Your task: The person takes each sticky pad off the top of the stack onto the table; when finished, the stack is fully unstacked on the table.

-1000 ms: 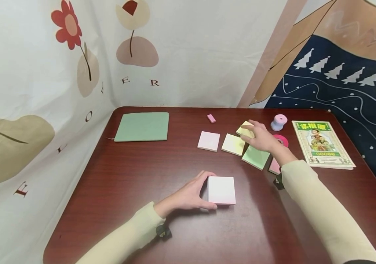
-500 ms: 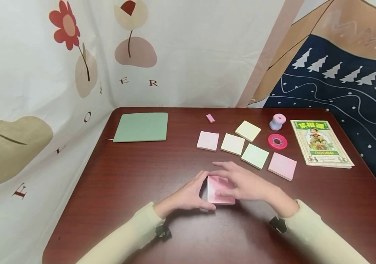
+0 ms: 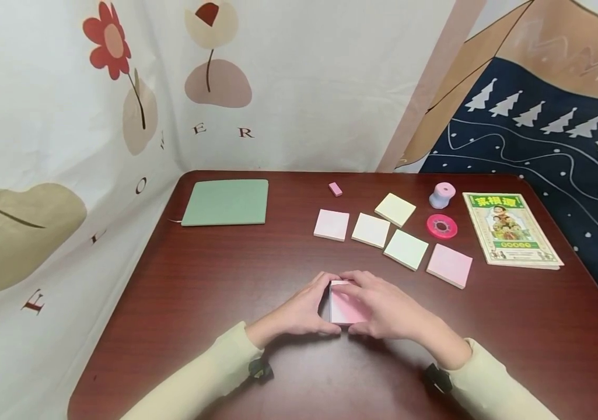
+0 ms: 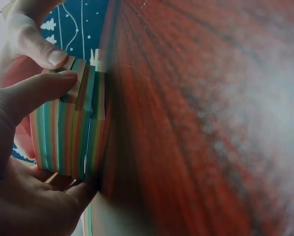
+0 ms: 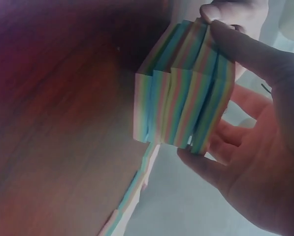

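Observation:
A stack of square sticky note pads (image 3: 342,312) stands on the dark red table, its top pale pink. Its striped, multicoloured sides show in the left wrist view, where the pads (image 4: 63,137) sit slightly out of line with each other. My left hand (image 3: 304,309) holds the stack from the left, thumb at the near side and fingers at the far side. From the right, my right hand (image 3: 395,306) grips the same stack, covering part of its top. In the right wrist view, the right thumb (image 5: 245,49) lies along the striped edges of the pads (image 5: 181,103).
Several single sticky note pads, including a green one (image 3: 406,249) and a pink one (image 3: 449,265), lie beyond the hands. Behind them are a small pink block (image 3: 335,189), a spool (image 3: 441,195) and a pink ring (image 3: 433,226). A green notebook (image 3: 225,202) lies back left, an illustrated booklet (image 3: 511,230) at right.
My right hand has come from over the loose yellow pads back to the stack, first hovering over its top, then taking hold of its right side. The left hand has stayed put.

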Demonstrator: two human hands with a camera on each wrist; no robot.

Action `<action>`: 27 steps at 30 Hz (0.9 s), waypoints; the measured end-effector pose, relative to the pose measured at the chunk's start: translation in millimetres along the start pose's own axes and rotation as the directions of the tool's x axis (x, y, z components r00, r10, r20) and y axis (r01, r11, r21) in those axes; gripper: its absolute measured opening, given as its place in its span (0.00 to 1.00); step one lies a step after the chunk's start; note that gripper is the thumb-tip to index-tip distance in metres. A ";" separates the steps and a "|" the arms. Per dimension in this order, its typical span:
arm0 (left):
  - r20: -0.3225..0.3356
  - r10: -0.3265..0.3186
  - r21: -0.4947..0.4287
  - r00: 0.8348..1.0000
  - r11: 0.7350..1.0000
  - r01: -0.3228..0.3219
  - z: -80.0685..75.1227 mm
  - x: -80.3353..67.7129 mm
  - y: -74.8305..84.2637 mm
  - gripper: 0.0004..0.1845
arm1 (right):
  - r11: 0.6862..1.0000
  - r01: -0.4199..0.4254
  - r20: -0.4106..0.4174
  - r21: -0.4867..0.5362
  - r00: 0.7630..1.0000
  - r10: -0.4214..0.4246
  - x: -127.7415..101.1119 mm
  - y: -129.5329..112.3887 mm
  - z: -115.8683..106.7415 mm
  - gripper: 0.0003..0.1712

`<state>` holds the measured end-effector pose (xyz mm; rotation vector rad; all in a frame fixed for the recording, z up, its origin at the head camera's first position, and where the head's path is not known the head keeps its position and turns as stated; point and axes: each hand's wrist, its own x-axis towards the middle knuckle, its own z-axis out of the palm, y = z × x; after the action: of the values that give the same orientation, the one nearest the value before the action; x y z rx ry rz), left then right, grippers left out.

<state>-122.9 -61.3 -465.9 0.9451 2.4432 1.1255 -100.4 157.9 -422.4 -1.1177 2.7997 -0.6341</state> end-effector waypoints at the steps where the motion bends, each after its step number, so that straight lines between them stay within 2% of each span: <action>1: 0.001 -0.001 0.001 1.000 1.000 0.001 0.2 -0.1 0.0 0.47 | 1.000 0.000 -0.003 -0.011 1.000 0.000 0.2 -0.7 -0.1 0.46; 8: -0.007 -0.004 0.012 1.000 1.000 0.004 0.9 0.1 0.7 0.47 | 0.996 -0.019 -0.020 -0.092 1.000 0.017 -0.9 -3.4 -1.8 0.44; 15: 0.007 -0.024 0.007 1.000 1.000 0.024 0.9 0.0 2.1 0.48 | 0.993 -0.110 -0.067 -0.049 0.992 0.107 -17.4 3.2 -12.8 0.42; 21: 0.014 -0.033 0.002 0.999 0.999 0.033 1.1 -0.1 2.4 0.47 | 0.967 -0.255 -0.108 -0.003 0.961 0.253 -47.5 24.2 -27.1 0.42; 27: 0.018 -0.034 -0.009 0.999 0.999 0.034 1.2 -1.2 2.6 0.47 | 0.914 -0.405 -0.080 -0.015 0.912 0.403 -80.8 51.3 -31.8 0.42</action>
<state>-120.3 -60.2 -464.8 0.9031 2.4292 1.1109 -80.7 256.8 -421.2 -0.4913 2.9775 -0.5982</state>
